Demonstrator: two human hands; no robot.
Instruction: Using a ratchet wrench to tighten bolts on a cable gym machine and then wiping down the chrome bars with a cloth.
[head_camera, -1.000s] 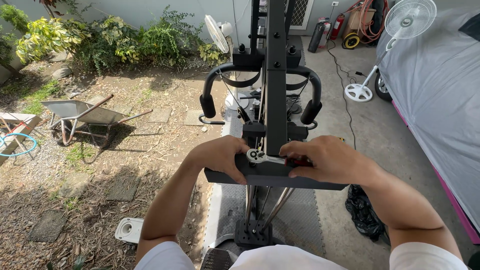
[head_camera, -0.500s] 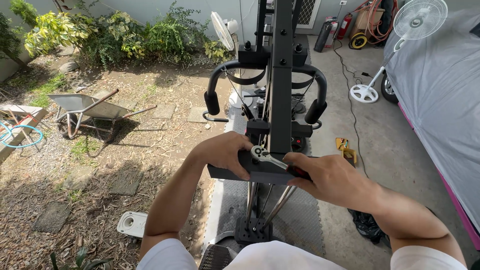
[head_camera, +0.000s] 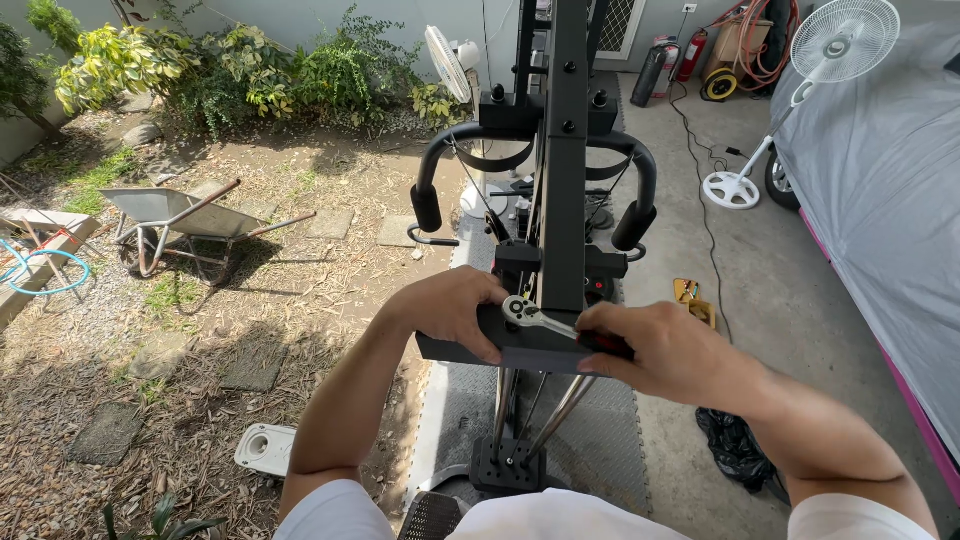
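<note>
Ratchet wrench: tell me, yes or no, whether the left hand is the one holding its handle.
No: the right hand holds the ratchet wrench by its handle, while the left hand grips the black bracket beside the wrench head.

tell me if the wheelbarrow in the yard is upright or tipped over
Upright. The wheelbarrow stands on its wheel and legs on the dirt, tray opening facing up, handles sloping toward the stepping stones.

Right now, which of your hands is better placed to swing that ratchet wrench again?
The right hand: it already grips the ratchet wrench by its handle. The left hand is busy steadying the black plate.
</note>
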